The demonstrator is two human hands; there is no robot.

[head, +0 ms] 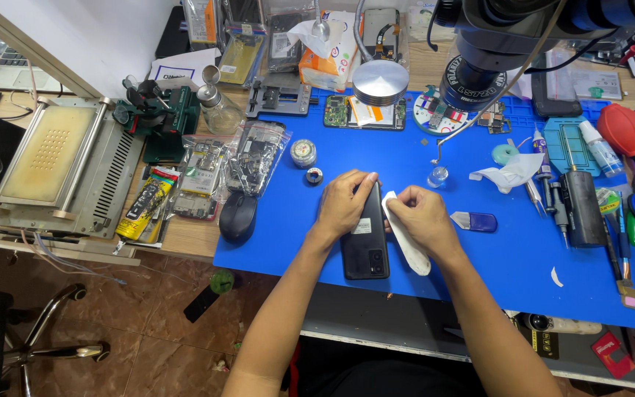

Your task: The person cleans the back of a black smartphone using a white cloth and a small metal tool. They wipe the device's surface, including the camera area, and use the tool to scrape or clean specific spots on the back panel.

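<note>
I note the black phone point(365, 246) lying back-up on the blue mat point(479, 272). My left hand point(343, 206) clamps its edge; my right hand point(420, 217) pinches a white wipe point(409, 246). Advise light, even strokes. Microscope point(501, 44) stands beyond.

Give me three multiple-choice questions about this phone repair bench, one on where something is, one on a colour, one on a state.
1. Where does the computer mouse lie?
A. left of the phone
B. right of the phone
C. on the microscope

2. What colour is the work mat?
A. green
B. blue
C. grey

3. How does the black phone lie?
A. upright on its edge
B. flat, camera side up
C. inside a bag

Answers:
1 A: it sits at the mat's left edge, beyond the left hand.
2 B: it is blue all over.
3 B: camera lenses show while the right hand presses a white cloth beside it.
</note>
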